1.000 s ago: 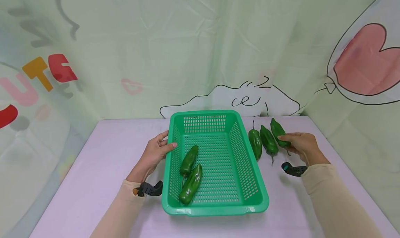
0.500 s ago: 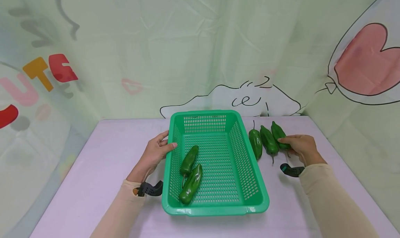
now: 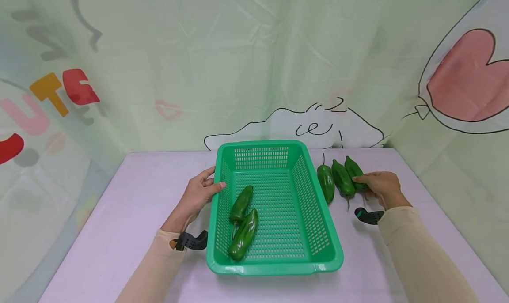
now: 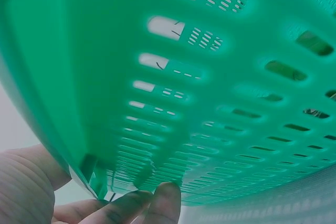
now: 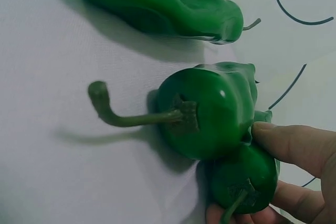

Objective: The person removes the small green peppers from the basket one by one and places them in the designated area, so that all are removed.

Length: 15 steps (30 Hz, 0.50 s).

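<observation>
My left hand (image 3: 196,196) grips the left side of a green plastic basket (image 3: 274,268), thumb over the rim and fingers against the outer wall. Inside the basket two green peppers (image 3: 244,235) lie along the left, one end meeting the other. Over at the right, my right hand (image 3: 382,186) pinches the rightmost of three green peppers (image 3: 352,166) on the table, thumb on one side and fingers beneath. That held pepper (image 5: 242,179) touches the middle pepper (image 5: 202,111) in the right wrist view. Closest to the basket lies the third pepper (image 3: 326,183), a small gap away.
A pale lilac table (image 3: 131,197) carries everything. Behind it hangs a light green printed curtain (image 3: 191,64), which also closes off both sides. The basket's right wall stands between its inside and the loose peppers.
My right hand has shifted slightly left and toward me, drawing the rightmost pepper closer alongside the middle one. The left hand and basket stay where they were.
</observation>
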Available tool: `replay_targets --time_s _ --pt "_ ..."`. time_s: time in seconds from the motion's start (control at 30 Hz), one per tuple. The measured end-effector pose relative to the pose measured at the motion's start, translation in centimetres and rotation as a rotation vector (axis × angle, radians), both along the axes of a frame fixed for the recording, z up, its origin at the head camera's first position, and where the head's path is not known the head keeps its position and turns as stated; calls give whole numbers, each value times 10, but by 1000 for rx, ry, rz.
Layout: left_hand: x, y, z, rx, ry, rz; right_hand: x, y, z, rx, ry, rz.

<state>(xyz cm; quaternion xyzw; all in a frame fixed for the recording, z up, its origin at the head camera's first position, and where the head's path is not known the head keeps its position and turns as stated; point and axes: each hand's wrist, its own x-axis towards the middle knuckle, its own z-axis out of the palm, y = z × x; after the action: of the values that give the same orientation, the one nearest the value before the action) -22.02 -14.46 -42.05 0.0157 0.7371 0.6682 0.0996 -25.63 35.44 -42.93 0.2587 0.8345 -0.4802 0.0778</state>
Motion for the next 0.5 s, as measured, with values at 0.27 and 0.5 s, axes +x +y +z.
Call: replay_targets --time_s 0.27,0.5 --pt "0 1 0 3 5 -6 1 -1 1 12 -19 -7" --pt "0 1 0 3 6 -8 5 -2 7 46 -19 44"
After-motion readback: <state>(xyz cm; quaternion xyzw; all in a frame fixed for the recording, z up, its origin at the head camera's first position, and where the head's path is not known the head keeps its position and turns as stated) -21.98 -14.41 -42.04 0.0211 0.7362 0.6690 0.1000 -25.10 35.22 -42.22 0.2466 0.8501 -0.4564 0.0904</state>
